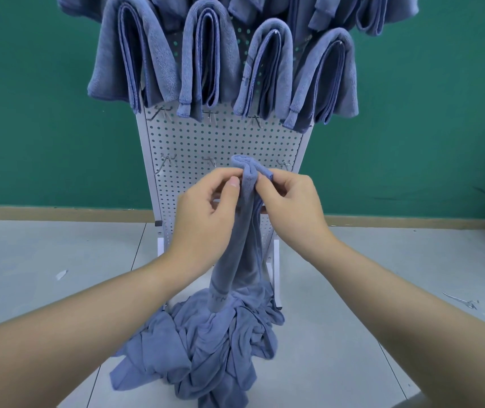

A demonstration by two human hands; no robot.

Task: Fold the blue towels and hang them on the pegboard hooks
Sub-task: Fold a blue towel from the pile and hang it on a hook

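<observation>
The left hand (206, 213) and right hand (291, 204) pinch a blue towel (245, 207) above the floor pile (206, 348), near the pegboard (220, 136) with hung towels (211, 60).

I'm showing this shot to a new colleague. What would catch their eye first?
Both hands, left hand and right hand, pinch the top of a blue towel at centre, its tail trailing into a crumpled pile on the floor. Above, folded towels hang in a row on the white pegboard.

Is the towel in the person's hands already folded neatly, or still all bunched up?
Still bunched. Both hands pinch the held towel at its top; it hangs as a crumpled rope into the pile.
</observation>
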